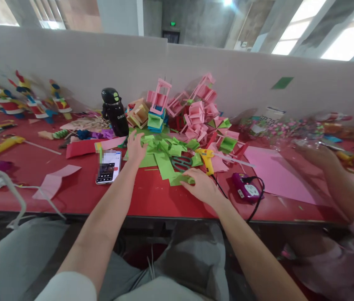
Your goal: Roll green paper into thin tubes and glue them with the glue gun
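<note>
Green paper [165, 166] lies in loose strips and scraps at the middle of the table [161, 202], its nearest strip a little in from the near edge. At that strip is the right hand [204, 187], its fingers bent and the thumb set a little apart from them; whether they grip the strip, I cannot tell. To its right, by the near edge, sits a purple socket box [247, 189] with a black plug in it. Toward the table's near left corner lies a creased pink strip [56, 182], and between it and the left forearm a phone [109, 167] with its screen lit. Scissors [181, 162] rest among the green pieces, with a yellow glue gun [207, 161] just to the right. Right of that a pink sheet [280, 171] lies flat, and beyond it, toward the right edge, another person's hand [311, 154] reaches in. The left hand [136, 150] is at the left side of the green heap, its fingers spread and curved downward. Farther back stand a black bottle [116, 115] and a jumble of small pink chairs [197, 117]; toward the far left corner stand several figures [37, 106]. Behind the far edge rises a white partition [79, 56].
</note>
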`<action>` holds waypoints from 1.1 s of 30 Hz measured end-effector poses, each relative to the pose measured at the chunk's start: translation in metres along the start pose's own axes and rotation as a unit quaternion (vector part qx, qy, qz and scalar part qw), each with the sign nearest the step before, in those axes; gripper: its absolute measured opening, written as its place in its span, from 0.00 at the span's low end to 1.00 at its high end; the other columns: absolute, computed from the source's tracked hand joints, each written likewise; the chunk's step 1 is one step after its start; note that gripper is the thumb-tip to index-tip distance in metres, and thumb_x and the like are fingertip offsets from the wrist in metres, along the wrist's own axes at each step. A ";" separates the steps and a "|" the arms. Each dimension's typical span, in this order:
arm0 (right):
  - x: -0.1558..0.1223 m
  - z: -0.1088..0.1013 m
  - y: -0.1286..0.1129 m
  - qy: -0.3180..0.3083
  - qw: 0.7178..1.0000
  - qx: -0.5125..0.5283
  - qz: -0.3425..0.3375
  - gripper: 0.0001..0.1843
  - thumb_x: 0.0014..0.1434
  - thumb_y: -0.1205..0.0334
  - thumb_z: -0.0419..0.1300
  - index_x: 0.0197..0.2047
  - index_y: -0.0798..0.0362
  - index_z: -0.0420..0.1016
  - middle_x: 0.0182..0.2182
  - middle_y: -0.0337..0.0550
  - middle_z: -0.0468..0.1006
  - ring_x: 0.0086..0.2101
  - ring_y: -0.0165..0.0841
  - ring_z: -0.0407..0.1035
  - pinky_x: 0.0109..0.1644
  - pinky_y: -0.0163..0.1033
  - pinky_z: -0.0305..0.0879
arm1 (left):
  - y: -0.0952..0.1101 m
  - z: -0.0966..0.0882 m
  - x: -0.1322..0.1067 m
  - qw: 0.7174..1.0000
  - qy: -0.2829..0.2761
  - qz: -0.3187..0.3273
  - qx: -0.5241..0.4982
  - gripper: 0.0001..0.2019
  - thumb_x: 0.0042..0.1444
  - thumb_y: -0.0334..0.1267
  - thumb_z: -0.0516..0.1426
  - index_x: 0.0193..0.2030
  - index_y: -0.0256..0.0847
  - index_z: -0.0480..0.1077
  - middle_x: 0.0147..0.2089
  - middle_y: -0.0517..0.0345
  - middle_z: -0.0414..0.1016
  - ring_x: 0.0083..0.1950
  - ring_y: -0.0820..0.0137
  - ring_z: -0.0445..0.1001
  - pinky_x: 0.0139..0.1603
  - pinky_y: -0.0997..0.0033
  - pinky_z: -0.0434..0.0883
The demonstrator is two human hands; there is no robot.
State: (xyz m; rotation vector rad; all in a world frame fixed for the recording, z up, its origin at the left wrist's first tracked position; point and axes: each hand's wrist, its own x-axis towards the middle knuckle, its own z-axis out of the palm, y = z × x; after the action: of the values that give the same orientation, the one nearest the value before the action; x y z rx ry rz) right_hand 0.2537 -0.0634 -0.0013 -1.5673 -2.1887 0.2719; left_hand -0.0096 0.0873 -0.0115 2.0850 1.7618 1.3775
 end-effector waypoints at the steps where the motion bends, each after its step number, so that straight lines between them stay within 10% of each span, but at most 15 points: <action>1: 0.000 0.001 -0.002 -0.008 1.000 -0.017 -0.013 0.15 0.60 0.57 0.63 0.49 0.53 0.78 0.50 0.52 0.80 0.50 0.44 0.74 0.54 0.47 0.69 | 0.007 -0.001 -0.001 0.999 0.024 0.018 0.018 0.19 0.58 0.30 0.58 0.56 0.41 0.69 0.69 0.40 0.62 0.72 0.51 0.57 0.69 0.44 0.57; 8: -0.033 0.008 -0.024 -0.043 0.996 -0.057 -0.045 0.17 0.66 0.54 0.59 0.55 0.48 0.77 0.61 0.50 0.73 0.60 0.47 0.66 0.63 0.59 0.59 | 0.061 -0.023 -0.064 0.972 -0.172 0.156 -0.043 0.14 0.64 0.41 0.54 0.54 0.40 0.73 0.55 0.48 0.78 0.57 0.60 0.75 0.61 0.58 0.68; 12: -0.040 0.009 -0.024 -0.068 0.990 0.011 -0.121 0.15 0.65 0.53 0.60 0.52 0.47 0.79 0.56 0.49 0.76 0.55 0.42 0.69 0.61 0.52 0.61 | 0.057 -0.030 -0.094 0.923 -0.329 0.199 0.024 0.16 0.65 0.43 0.53 0.56 0.47 0.74 0.66 0.54 0.71 0.70 0.55 0.63 0.72 0.44 0.52; 17: -0.024 0.007 -0.010 -0.044 0.997 -0.007 -0.066 0.21 0.58 0.49 0.67 0.51 0.50 0.77 0.49 0.51 0.76 0.50 0.44 0.69 0.54 0.50 0.62 | 0.043 -0.047 -0.098 0.951 -0.257 0.166 0.041 0.18 0.61 0.28 0.49 0.50 0.41 0.76 0.62 0.50 0.74 0.66 0.58 0.68 0.70 0.50 0.57; 21: -0.007 0.008 -0.012 -0.087 0.996 0.010 -0.005 0.19 0.50 0.47 0.71 0.35 0.53 0.75 0.34 0.43 0.76 0.39 0.39 0.69 0.44 0.43 0.60 | 0.053 -0.066 -0.103 0.941 -0.289 0.159 -0.069 0.14 0.65 0.43 0.54 0.50 0.40 0.75 0.52 0.48 0.78 0.54 0.59 0.75 0.58 0.59 0.69; 26: 0.020 0.014 -0.019 -0.108 0.976 0.167 -0.084 0.11 0.59 0.55 0.63 0.31 0.54 0.73 0.28 0.37 0.72 0.31 0.30 0.64 0.36 0.35 0.55 | 0.055 -0.069 -0.102 0.929 -0.335 0.112 -0.112 0.17 0.60 0.47 0.61 0.52 0.42 0.75 0.50 0.52 0.79 0.49 0.60 0.76 0.52 0.62 0.71; 33: 0.051 0.007 -0.001 -0.109 0.957 0.257 -0.075 0.20 0.58 0.44 0.63 0.35 0.55 0.80 0.26 0.39 0.74 0.28 0.30 0.64 0.34 0.36 0.59 | 0.022 -0.063 -0.093 0.951 -0.241 -0.004 -0.195 0.11 0.60 0.44 0.59 0.40 0.39 0.78 0.36 0.55 0.80 0.36 0.66 0.75 0.39 0.68 0.71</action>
State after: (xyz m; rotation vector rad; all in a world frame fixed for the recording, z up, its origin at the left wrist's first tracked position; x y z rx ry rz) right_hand 0.2358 -0.0151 0.0050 -1.1187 -2.1427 0.9209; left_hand -0.0285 -0.0260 -0.0139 1.9666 1.1922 0.9921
